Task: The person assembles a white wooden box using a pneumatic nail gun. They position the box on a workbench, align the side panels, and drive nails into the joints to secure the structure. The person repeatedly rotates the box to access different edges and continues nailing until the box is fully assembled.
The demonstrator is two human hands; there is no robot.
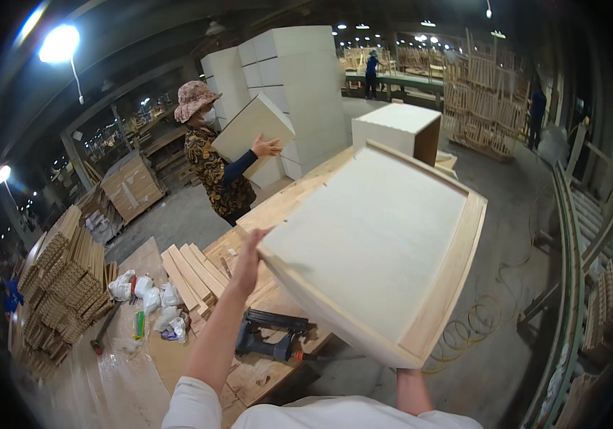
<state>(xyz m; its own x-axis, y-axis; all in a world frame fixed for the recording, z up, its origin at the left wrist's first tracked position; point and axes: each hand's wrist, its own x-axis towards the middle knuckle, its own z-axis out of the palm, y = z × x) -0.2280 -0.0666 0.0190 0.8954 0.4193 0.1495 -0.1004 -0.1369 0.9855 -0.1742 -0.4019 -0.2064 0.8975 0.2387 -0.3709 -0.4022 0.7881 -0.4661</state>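
box [371, 239], plain-faced, is gripped by the left hand [246, 266], right hand hidden behind it, hold unclear.

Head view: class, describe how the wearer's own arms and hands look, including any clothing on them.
The left sleeve and right sleeve are white. The left forearm is bare, as is the visible part of the right forearm. The left hand is ungloved; the right hand is hidden.
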